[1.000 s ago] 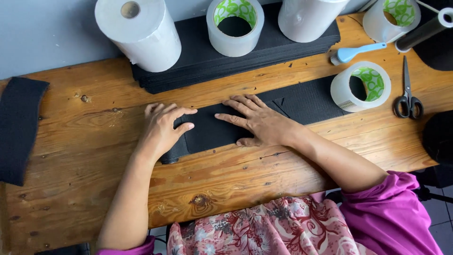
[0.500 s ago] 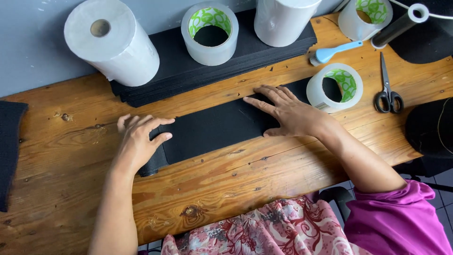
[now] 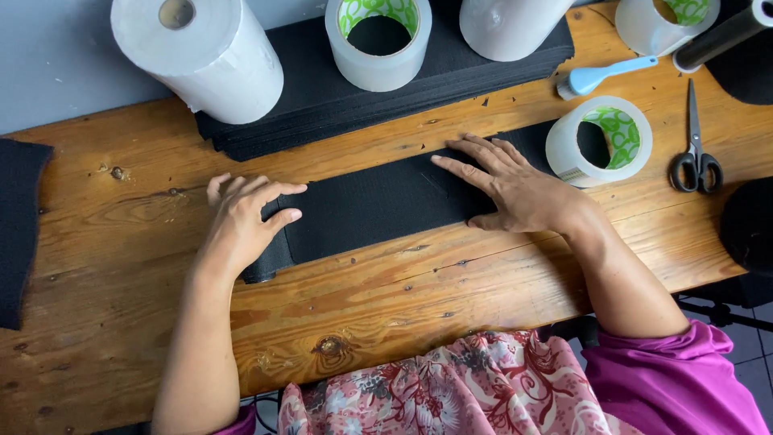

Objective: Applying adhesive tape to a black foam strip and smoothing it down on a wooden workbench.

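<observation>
left hand (image 3: 241,225) flat, fingers spread, pinning the left end of the black fabric strip (image 3: 378,205) mid-frame on the tabletop (image 3: 121,322) | right hand (image 3: 515,189) flat too, fingers apart, probably smoothing it | tape roll (image 3: 600,141) just right of it

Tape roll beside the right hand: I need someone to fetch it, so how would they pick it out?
On the wooden table, follow the black strip rightwards past the right hand. The tape roll lies there on its side, opening facing you, unlike the upright rolls behind.
</observation>
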